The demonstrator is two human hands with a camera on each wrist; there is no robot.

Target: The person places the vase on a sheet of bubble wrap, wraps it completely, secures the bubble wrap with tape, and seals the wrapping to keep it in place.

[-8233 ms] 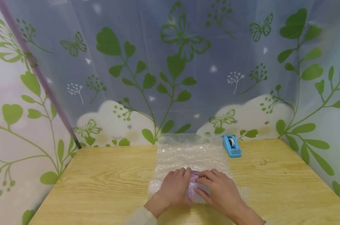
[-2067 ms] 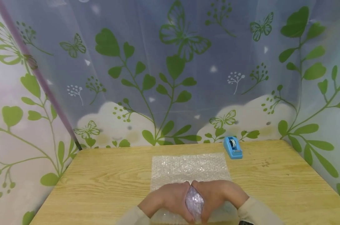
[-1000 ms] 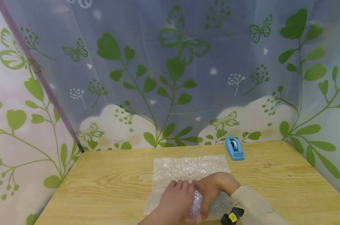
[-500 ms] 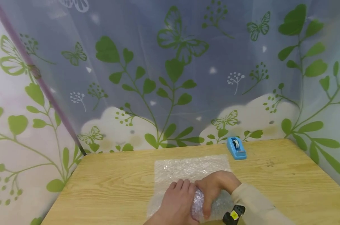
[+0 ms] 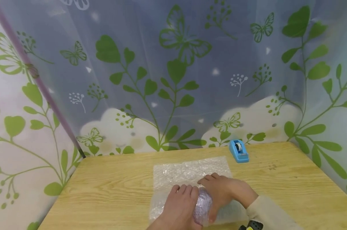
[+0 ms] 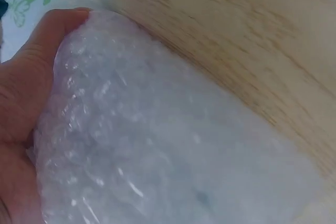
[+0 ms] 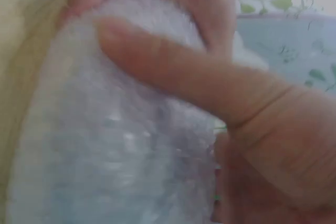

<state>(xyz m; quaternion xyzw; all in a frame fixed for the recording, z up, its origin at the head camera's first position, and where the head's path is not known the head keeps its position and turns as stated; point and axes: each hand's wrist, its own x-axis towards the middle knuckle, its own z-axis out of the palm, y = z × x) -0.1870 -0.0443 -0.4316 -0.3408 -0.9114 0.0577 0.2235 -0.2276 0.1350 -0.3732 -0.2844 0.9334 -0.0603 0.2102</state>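
A rounded lilac bundle [image 5: 203, 204], wrapped in bubble wrap, lies on the near part of a clear bubble wrap sheet [image 5: 187, 169]; what is inside is hidden. My left hand [image 5: 180, 204] grips the bundle's left side, fingers over its far side. In the left wrist view, the left thumb and palm [image 6: 26, 98] hug the bubbly surface. On the other side my right hand [image 5: 223, 190] holds the bundle, its thumb down the right side and its fingers at the far end. The right wrist view shows the right thumb [image 7: 173, 66] laid across the wrap.
A blue tape dispenser [image 5: 238, 151] with a roll in it stands at the back right of the wooden table [image 5: 110, 182]. Behind the table hangs a curtain [image 5: 150, 76] printed with leaves and butterflies. A black strap [image 5: 255, 225] shows at the right cuff.
Over the seconds, the sheet's far edge has come nearer, off the curtain. In the last half second the right hand's fingers have spread and shifted rightward, showing more of the bundle.
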